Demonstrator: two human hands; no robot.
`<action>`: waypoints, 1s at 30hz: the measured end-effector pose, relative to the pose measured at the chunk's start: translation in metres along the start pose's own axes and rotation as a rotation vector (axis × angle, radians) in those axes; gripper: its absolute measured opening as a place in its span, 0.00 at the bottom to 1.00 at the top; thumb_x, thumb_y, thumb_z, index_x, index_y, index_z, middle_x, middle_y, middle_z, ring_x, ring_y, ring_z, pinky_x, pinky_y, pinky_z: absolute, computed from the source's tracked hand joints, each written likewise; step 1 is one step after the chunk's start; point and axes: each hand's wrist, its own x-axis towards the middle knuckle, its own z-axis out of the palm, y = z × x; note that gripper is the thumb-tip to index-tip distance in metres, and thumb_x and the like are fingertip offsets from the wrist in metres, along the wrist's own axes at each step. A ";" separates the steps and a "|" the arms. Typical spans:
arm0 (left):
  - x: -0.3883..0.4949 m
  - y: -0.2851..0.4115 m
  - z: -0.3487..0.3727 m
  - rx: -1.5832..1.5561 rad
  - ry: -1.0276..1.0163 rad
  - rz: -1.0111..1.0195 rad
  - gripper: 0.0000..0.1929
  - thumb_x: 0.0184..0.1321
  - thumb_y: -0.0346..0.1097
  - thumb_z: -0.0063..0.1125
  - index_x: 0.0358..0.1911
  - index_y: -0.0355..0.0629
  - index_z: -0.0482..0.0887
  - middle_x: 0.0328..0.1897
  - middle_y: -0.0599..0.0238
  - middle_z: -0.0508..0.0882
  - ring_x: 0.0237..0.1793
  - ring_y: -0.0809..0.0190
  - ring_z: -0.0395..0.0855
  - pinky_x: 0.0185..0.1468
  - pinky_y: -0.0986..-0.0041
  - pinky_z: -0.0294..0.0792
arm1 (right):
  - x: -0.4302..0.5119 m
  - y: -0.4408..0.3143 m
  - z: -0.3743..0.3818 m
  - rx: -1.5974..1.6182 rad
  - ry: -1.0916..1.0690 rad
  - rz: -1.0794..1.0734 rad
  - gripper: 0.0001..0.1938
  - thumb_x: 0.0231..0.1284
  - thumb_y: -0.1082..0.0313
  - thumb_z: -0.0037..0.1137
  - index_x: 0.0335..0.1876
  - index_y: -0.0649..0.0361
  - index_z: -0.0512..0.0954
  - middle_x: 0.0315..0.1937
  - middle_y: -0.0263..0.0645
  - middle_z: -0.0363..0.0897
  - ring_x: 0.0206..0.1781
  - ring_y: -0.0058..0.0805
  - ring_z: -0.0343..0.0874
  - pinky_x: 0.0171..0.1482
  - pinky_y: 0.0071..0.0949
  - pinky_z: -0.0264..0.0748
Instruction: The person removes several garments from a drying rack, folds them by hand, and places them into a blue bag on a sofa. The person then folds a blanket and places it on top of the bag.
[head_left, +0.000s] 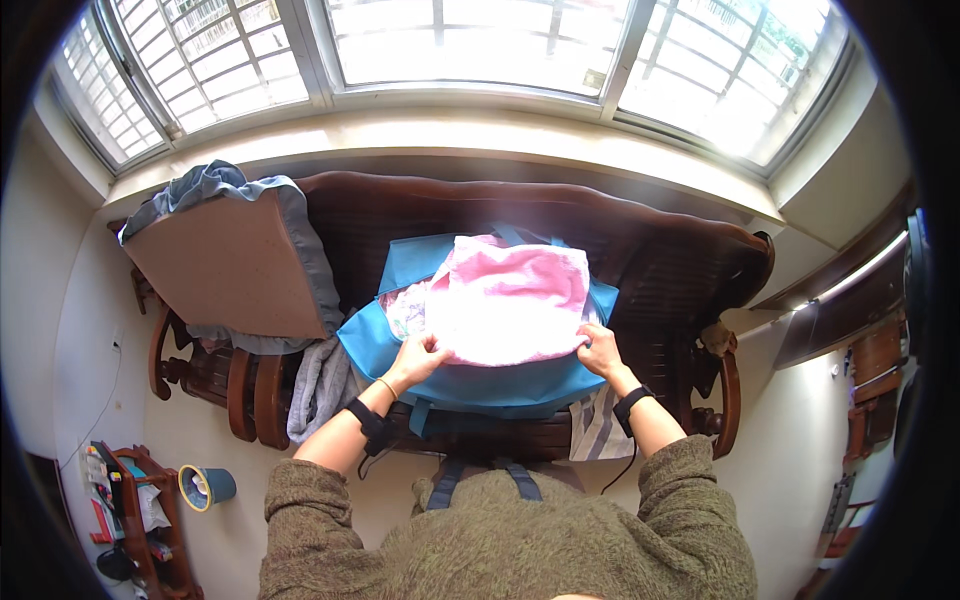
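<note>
A pink cloth, fuzzy like a towel, spreads over the open top of a large blue bag. My left hand pinches its near left corner between thumb and fingers. At the near right corner, my right hand grips the same cloth. Glare washes out the cloth's nearer half. Under its left side a pale patterned fabric shows inside the bag. The rest of the bag's contents is hidden. The bag rests on the seat of a dark wooden bench.
Left on the bench leans a brown board-like panel with grey-blue fabric around its edges. Beside the bag lie a grey cloth and a striped cloth. A blue bin and a wooden shelf stand on the floor at left.
</note>
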 end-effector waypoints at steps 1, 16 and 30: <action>0.002 0.001 -0.001 -0.092 -0.021 -0.008 0.07 0.55 0.32 0.63 0.30 0.41 0.77 0.25 0.74 0.78 0.27 0.75 0.75 0.34 0.82 0.70 | 0.003 -0.004 -0.001 0.009 -0.098 0.066 0.14 0.44 0.68 0.54 0.38 0.62 0.79 0.42 0.49 0.79 0.44 0.47 0.79 0.48 0.38 0.75; 0.144 0.059 -0.036 0.903 0.034 0.100 0.13 0.58 0.33 0.50 0.43 0.39 0.83 0.43 0.52 0.84 0.43 0.47 0.82 0.51 0.61 0.74 | 0.152 -0.077 0.098 -0.102 -0.377 0.315 0.46 0.59 0.45 0.54 0.75 0.57 0.44 0.77 0.45 0.34 0.79 0.42 0.28 0.76 0.40 0.29; 0.234 0.001 -0.047 1.119 0.039 0.269 0.35 0.43 0.44 0.67 0.58 0.42 0.73 0.62 0.49 0.70 0.65 0.46 0.63 0.59 0.56 0.66 | 0.178 -0.054 0.134 0.018 -0.276 0.264 0.53 0.43 0.43 0.60 0.74 0.58 0.48 0.76 0.46 0.43 0.78 0.42 0.38 0.73 0.48 0.34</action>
